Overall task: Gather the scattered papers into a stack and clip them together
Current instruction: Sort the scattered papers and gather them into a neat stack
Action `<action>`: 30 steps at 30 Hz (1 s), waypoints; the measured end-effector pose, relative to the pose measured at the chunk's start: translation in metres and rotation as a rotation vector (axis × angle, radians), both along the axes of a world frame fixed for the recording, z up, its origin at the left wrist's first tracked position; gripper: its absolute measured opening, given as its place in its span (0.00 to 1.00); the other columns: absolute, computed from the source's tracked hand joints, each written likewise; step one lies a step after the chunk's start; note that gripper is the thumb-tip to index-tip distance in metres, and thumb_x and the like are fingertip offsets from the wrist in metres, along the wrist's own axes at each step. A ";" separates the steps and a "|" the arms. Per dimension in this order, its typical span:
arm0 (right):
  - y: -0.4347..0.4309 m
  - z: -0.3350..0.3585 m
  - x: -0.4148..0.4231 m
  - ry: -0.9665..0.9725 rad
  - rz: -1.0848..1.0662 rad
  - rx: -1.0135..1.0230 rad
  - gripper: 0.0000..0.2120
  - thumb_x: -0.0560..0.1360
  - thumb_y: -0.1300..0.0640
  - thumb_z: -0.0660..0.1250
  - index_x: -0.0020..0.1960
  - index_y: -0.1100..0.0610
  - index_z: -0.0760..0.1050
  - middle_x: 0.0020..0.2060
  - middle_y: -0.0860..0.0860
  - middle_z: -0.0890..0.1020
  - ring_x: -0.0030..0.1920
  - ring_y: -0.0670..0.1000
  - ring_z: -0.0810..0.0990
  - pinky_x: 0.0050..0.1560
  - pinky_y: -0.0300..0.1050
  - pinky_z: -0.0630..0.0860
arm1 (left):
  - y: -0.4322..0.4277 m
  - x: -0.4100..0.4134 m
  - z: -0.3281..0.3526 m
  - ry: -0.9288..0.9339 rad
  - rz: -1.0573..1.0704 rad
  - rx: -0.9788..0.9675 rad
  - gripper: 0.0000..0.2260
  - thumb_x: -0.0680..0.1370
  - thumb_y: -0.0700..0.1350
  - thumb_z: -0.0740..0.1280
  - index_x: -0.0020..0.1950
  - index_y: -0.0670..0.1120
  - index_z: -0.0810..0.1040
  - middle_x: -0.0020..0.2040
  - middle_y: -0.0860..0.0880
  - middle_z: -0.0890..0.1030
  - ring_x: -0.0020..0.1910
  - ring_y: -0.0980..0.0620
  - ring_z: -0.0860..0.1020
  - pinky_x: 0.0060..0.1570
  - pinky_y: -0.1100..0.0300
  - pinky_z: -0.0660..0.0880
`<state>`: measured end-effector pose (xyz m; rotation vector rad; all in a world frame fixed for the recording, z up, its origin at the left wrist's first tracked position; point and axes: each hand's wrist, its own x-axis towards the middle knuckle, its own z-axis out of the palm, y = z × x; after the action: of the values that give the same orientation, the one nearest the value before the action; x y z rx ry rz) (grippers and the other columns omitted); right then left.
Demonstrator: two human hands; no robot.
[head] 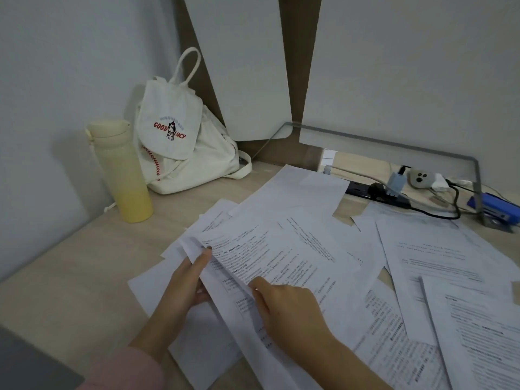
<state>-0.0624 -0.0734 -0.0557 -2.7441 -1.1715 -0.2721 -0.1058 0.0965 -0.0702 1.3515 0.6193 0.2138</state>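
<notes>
At lower centre the left hand (185, 282) is gripping the near-left edge of a few papers (267, 249), thumb on top, lifting them off the desk (70, 271). The right hand (289, 311) is lying on the same sheets; whether it is pinching them I cannot tell. Gathering seems barely begun, with more sheets lying fanned towards the right edge. Next, those need drawing into the held bundle and squaring. Further back, a yellow bottle (123, 175) and a bag (180, 142) are standing upper left, and a blue object (498, 209), perhaps the clip, is sitting far right.
</notes>
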 end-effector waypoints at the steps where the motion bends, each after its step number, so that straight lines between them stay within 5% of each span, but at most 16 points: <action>1: 0.000 -0.001 0.000 -0.011 -0.003 0.028 0.06 0.59 0.54 0.70 0.31 0.48 0.72 0.15 0.45 0.70 0.13 0.44 0.66 0.27 0.32 0.35 | 0.000 -0.001 -0.001 -0.001 -0.017 0.006 0.14 0.77 0.52 0.63 0.62 0.53 0.75 0.52 0.50 0.84 0.50 0.49 0.82 0.46 0.54 0.79; 7: -0.011 0.007 0.017 -0.045 -0.092 0.277 0.12 0.71 0.52 0.55 0.34 0.50 0.73 0.20 0.42 0.58 0.17 0.43 0.55 0.20 0.28 0.41 | -0.003 -0.005 -0.004 -0.017 -0.197 0.005 0.32 0.58 0.61 0.74 0.60 0.54 0.74 0.51 0.52 0.85 0.49 0.50 0.83 0.45 0.53 0.81; 10: -0.011 0.000 0.014 0.085 -0.023 0.250 0.09 0.76 0.54 0.58 0.41 0.52 0.76 0.25 0.43 0.73 0.23 0.43 0.72 0.21 0.33 0.64 | -0.009 -0.002 -0.005 -0.037 -0.169 -0.043 0.28 0.65 0.64 0.69 0.61 0.56 0.73 0.52 0.51 0.85 0.50 0.50 0.83 0.43 0.54 0.80; 12: -0.008 -0.002 0.008 0.363 0.027 0.242 0.10 0.78 0.52 0.57 0.51 0.51 0.76 0.40 0.45 0.82 0.38 0.46 0.80 0.39 0.41 0.76 | -0.013 0.000 -0.006 -0.036 -0.161 -0.044 0.23 0.66 0.59 0.66 0.61 0.57 0.73 0.51 0.53 0.85 0.49 0.51 0.83 0.40 0.56 0.80; 15: -0.004 -0.002 0.000 0.595 0.081 0.329 0.10 0.78 0.50 0.59 0.55 0.49 0.77 0.47 0.44 0.83 0.45 0.44 0.79 0.49 0.38 0.76 | -0.017 -0.003 -0.010 -0.031 -0.180 0.018 0.14 0.75 0.46 0.65 0.60 0.56 0.72 0.53 0.55 0.83 0.49 0.53 0.83 0.37 0.60 0.80; 19: -0.008 -0.005 0.009 0.699 0.081 0.365 0.09 0.77 0.53 0.61 0.53 0.52 0.78 0.49 0.43 0.82 0.48 0.42 0.79 0.53 0.37 0.75 | -0.011 -0.007 -0.011 -0.003 -0.094 0.086 0.17 0.78 0.31 0.57 0.62 0.48 0.70 0.54 0.50 0.79 0.50 0.51 0.79 0.33 0.65 0.79; 22: -0.022 -0.005 0.035 0.681 -0.080 0.464 0.08 0.77 0.56 0.62 0.53 0.51 0.78 0.51 0.46 0.81 0.50 0.44 0.78 0.53 0.36 0.74 | 0.003 -0.010 -0.010 0.004 0.013 0.093 0.17 0.78 0.31 0.58 0.65 0.44 0.70 0.59 0.43 0.77 0.57 0.43 0.76 0.42 0.56 0.79; 25: -0.045 -0.007 0.076 0.607 -0.349 0.510 0.12 0.77 0.58 0.62 0.60 0.54 0.74 0.57 0.52 0.78 0.54 0.49 0.75 0.53 0.38 0.70 | 0.018 -0.021 -0.002 -0.027 0.095 0.203 0.16 0.78 0.34 0.59 0.65 0.44 0.72 0.60 0.46 0.77 0.60 0.45 0.74 0.57 0.51 0.72; 28: -0.063 -0.010 0.112 0.579 -0.606 0.428 0.23 0.74 0.54 0.66 0.67 0.58 0.67 0.63 0.59 0.72 0.62 0.59 0.71 0.61 0.53 0.70 | 0.029 -0.028 0.006 -0.042 0.182 0.310 0.15 0.78 0.36 0.61 0.65 0.41 0.73 0.59 0.45 0.78 0.57 0.46 0.75 0.56 0.53 0.71; 30: -0.066 -0.009 0.123 0.589 -0.696 0.320 0.31 0.72 0.50 0.69 0.70 0.59 0.63 0.66 0.61 0.68 0.66 0.61 0.66 0.65 0.54 0.65 | 0.032 -0.027 0.006 -0.020 0.214 0.358 0.14 0.78 0.36 0.61 0.63 0.40 0.74 0.57 0.46 0.78 0.55 0.47 0.75 0.53 0.54 0.70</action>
<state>0.0609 -0.1399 -0.0650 -2.5511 -0.0144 0.2512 -0.1327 0.1288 -0.0643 1.6227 0.7326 0.5307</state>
